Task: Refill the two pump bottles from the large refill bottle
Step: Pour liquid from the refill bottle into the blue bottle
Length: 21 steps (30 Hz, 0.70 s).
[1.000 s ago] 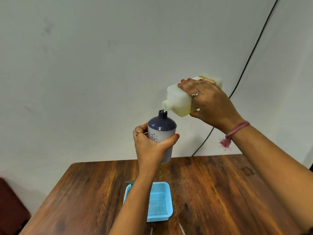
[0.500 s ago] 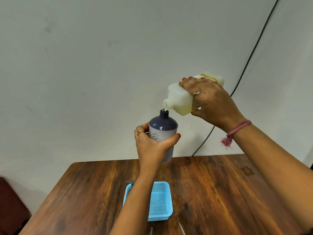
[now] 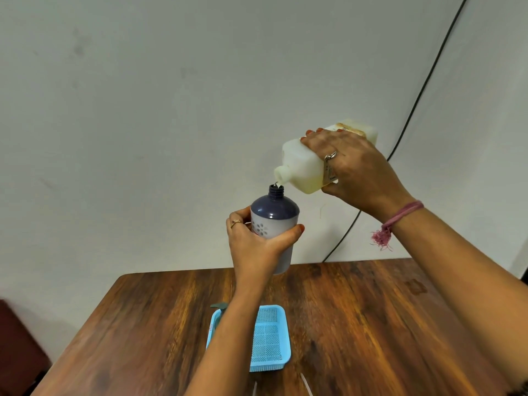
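Observation:
My left hand [image 3: 257,247] grips a purple-topped pump bottle [image 3: 274,215] upright in the air above the table, its pump off and its threaded neck bare. My right hand [image 3: 357,170] holds the large whitish refill bottle [image 3: 303,167] tipped on its side, spout pointing down-left just over the purple bottle's neck. A small drop of pale liquid shows between spout and neck. A second pump bottle is not plainly visible; only a green pump head [image 3: 220,306] peeks out behind my left forearm.
A blue mesh basket [image 3: 271,338] lies on the wooden table [image 3: 371,324] under my left forearm. A black cable [image 3: 423,87] runs down the white wall to the table's back edge. Something dark red [image 3: 14,352] stands at the lower left.
The refill bottle's spout has come down and closer to the purple bottle's neck, and liquid now shows at the spout. Both hands keep their hold.

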Motion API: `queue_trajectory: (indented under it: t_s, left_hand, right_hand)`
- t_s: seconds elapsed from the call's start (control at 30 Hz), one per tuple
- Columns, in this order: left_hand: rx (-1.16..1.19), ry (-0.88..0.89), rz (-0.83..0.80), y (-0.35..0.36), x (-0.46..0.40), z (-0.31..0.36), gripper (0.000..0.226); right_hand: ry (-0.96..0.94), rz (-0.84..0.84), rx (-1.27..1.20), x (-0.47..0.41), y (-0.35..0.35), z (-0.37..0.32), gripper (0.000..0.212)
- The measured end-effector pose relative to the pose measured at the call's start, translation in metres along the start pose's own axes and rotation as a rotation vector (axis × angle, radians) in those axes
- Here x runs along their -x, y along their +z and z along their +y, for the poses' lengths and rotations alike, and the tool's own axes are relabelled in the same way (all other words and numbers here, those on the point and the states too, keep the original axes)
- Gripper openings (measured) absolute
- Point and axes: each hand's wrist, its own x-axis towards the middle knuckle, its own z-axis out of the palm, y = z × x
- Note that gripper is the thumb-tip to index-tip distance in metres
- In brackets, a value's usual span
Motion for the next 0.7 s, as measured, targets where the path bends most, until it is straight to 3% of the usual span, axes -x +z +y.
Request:
queue_trajectory:
  t_s: [0.7]
  left_hand:
    - [0.001, -0.007, 0.003, -0.0037, -0.0008, -0.0004, 0.081]
  right_hand:
    - [-0.017, -0.013, 0.006, -0.0031, -0.0026, -0.0037, 0.079]
